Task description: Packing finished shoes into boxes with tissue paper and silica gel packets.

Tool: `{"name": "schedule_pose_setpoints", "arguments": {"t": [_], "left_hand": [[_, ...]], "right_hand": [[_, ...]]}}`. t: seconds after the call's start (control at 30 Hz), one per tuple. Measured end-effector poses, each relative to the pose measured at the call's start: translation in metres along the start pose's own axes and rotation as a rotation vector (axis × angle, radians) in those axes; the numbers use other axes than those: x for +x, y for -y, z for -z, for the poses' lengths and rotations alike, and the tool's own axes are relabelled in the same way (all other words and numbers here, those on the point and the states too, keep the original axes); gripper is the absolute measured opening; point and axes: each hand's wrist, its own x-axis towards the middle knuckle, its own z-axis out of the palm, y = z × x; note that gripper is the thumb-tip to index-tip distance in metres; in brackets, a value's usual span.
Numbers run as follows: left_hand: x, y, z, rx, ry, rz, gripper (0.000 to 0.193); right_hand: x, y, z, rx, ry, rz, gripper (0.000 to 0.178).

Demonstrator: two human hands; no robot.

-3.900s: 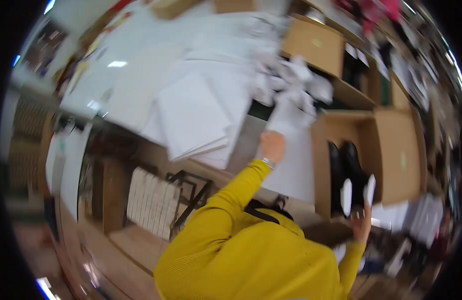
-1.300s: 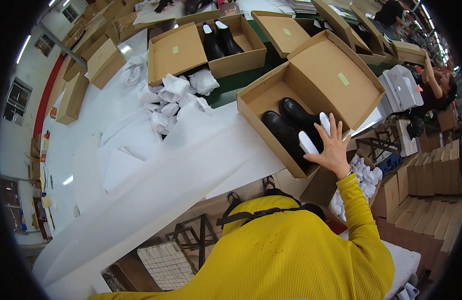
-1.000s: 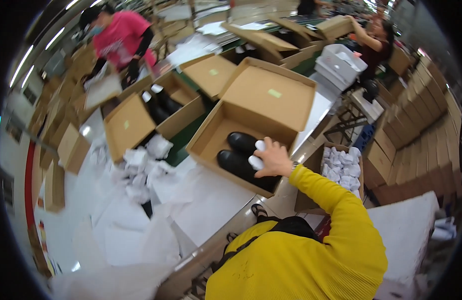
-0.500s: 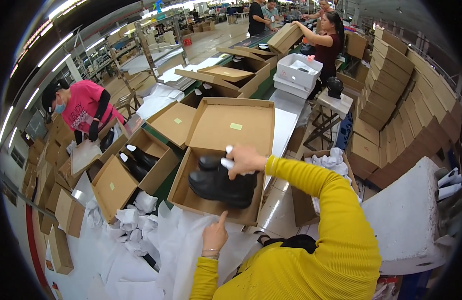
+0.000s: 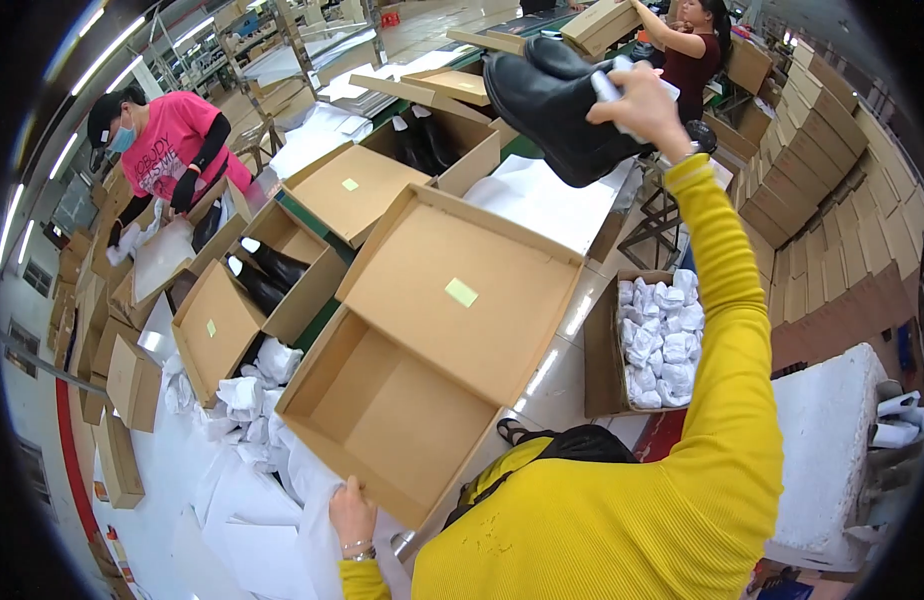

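Raised over the far right of the shoebox, a pair of black ankle boots [image 5: 557, 115] hangs from my right hand [image 5: 644, 108], whose fingers are closed round the tops by the white tabs. The brown shoebox [image 5: 382, 405] in front of me is open and bare inside, tilted on the table with its lid [image 5: 462, 290] folded back. My left hand [image 5: 354, 515] holds the box's near left wall, with the thumb over the edge. White tissue paper [image 5: 307, 490] lies beside and beneath that hand.
Wads of white paper [image 5: 247, 395] lie left of the box. Another open box [image 5: 312, 290] holds black boots. A carton of wrapped white bundles [image 5: 627, 375] stands at right, near stacked shoeboxes [image 5: 822, 180]. Co-workers stand at left [image 5: 182, 150] and at the back [image 5: 692, 60].
My right hand has lifted the boots out of the shoebox, up and to the right. The box has turned and shifted nearer; my left hand has moved left onto its wall.
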Motion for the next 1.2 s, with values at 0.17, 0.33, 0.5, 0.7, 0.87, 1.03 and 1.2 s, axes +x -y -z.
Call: {"name": "schedule_pose_setpoints", "arguments": {"t": [0.17, 0.33, 0.5, 0.7, 0.87, 1.03, 1.2], "left_hand": [[-0.007, 0.005, 0.011, 0.054, 0.044, 0.001, 0.014], [0.009, 0.106, 0.058, -0.099, 0.145, 0.195, 0.03], [0.098, 0.118, 0.106, -0.181, 0.291, -0.008, 0.029], [0.15, 0.112, 0.11, -0.431, 0.346, -0.101, 0.028], [0.203, 0.085, 0.101, -0.736, 0.25, -0.225, 0.027], [0.246, 0.058, 0.102, -1.05, 0.133, -0.339, 0.027], [0.284, 0.046, 0.119, -1.301, 0.093, -0.462, 0.026]], "right_hand": [[-0.022, -0.014, -0.106, -0.021, 0.394, -0.154, 0.055], [-0.092, 0.002, -0.233, -0.008, 0.683, -0.222, 0.056], [-0.063, 0.031, -0.195, 0.262, 0.377, -0.092, 0.043], [-0.161, 0.299, -0.111, 1.283, 0.516, 0.683, 0.116], [-0.302, 0.433, -0.056, 1.877, 0.608, 0.7, 0.106], [-0.319, 0.441, -0.042, 1.312, 1.265, 0.947, 0.072], [-0.341, 0.442, -0.014, 1.766, 0.41, 0.037, 0.067]]}}
